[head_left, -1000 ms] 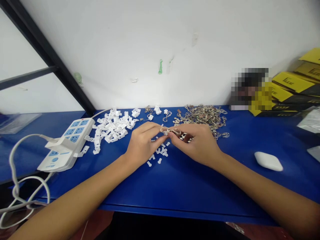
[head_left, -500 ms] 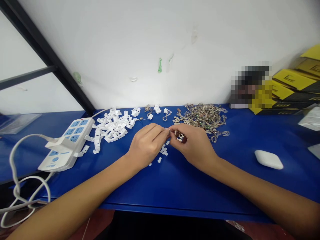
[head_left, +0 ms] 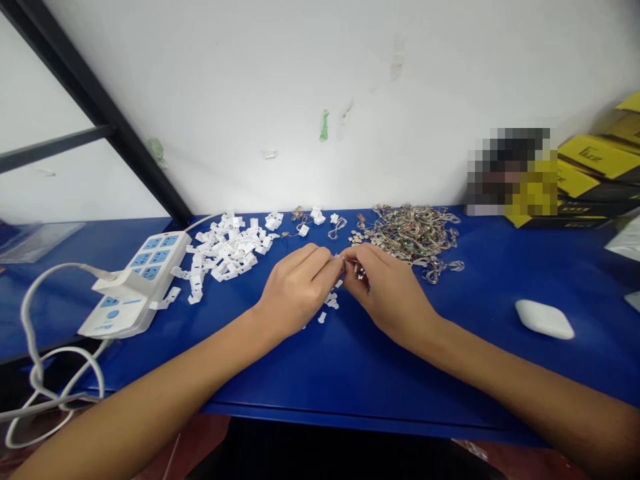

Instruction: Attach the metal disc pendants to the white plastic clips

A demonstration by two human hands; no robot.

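Observation:
My left hand (head_left: 300, 287) and my right hand (head_left: 387, 290) meet fingertip to fingertip over the blue table (head_left: 360, 380). Both are closed in a pinch on something small, mostly hidden by the fingers. A bit of thin wire shows by the right fingertips. Below the fingers lie several small white flat pieces (head_left: 331, 301). Left of my hands spreads a heap of white plastic clips (head_left: 235, 243). To the right, behind my right hand, is a tangled pile of thin wires (head_left: 413, 233), with small round metal discs (head_left: 357, 237) at its left side.
A white power strip (head_left: 165, 257) with a plugged-in cable stands at the left. Near the wall lie a few white pieces (head_left: 317, 215) and a coiled wire (head_left: 337, 228). At the right are a white rounded case (head_left: 545, 319) and stacked yellow and black boxes (head_left: 595, 163).
The view has shifted slightly. My hands stay pinched together at about the same place, with only small changes at the fingertips.

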